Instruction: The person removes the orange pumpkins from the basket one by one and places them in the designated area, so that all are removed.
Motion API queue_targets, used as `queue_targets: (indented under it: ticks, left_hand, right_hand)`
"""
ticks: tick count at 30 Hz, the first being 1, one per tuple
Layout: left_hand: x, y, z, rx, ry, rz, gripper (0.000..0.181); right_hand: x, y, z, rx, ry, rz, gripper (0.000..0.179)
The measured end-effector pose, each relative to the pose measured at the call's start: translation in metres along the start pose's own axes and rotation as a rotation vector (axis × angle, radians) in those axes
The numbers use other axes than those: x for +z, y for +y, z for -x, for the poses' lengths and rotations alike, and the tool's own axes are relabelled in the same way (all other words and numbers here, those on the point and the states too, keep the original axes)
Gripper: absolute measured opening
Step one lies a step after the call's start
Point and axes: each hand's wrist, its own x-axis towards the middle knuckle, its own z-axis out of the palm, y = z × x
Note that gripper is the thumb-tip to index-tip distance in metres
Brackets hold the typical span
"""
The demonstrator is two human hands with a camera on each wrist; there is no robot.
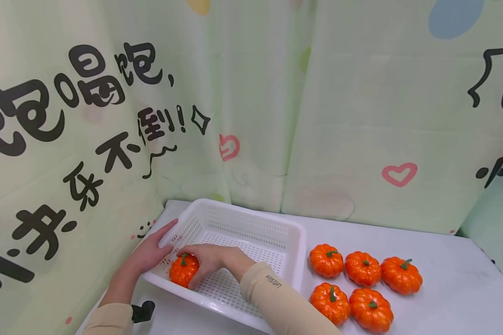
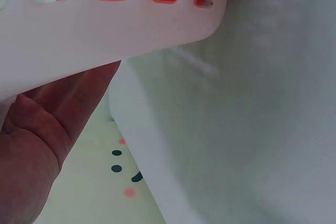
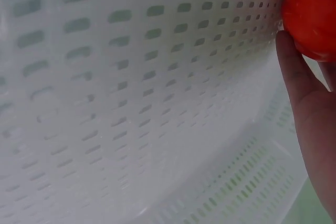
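Note:
At the left end of a white perforated basket (image 1: 251, 211), my left hand (image 1: 148, 251) holds the rim, thumb over the top and long fingers along the outside. In the left wrist view those fingers (image 2: 79, 95) pass partly out of sight behind the basket wall (image 2: 105, 30). My right hand (image 1: 211, 258) reaches over the front rim and grips a small orange pumpkin (image 1: 182, 272) with a green stem, inside the basket's front left corner. The right wrist view has the pumpkin (image 3: 312, 14) at its upper right edge, with fingers against its underside.
Several more orange pumpkins lie in two rows on the white table (image 1: 452, 279) right of the basket, the nearest one (image 1: 330, 303) close to my right sleeve. A pale printed curtain (image 1: 251, 93) hangs behind the table and along its left side.

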Motion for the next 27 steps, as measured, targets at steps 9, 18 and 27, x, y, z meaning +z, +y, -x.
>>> queue_targets:
  ticks: [9, 18, 27]
  left_hand:
    - [0.000, 0.000, -0.001, 0.002, -0.002, 0.002, 0.070]
    - [0.000, -0.004, -0.001, 0.000, -0.005, 0.002, 0.068]
    - [-0.001, -0.004, -0.002, 0.005, -0.009, 0.015, 0.069]
  right_hand:
    - [-0.006, 0.001, 0.002, -0.005, 0.009, 0.042, 0.079]
    - [-0.020, 0.001, 0.011, -0.035, 0.032, 0.108, 0.075]
    - [-0.037, -0.003, 0.031, -0.075, 0.039, 0.116, 0.074]
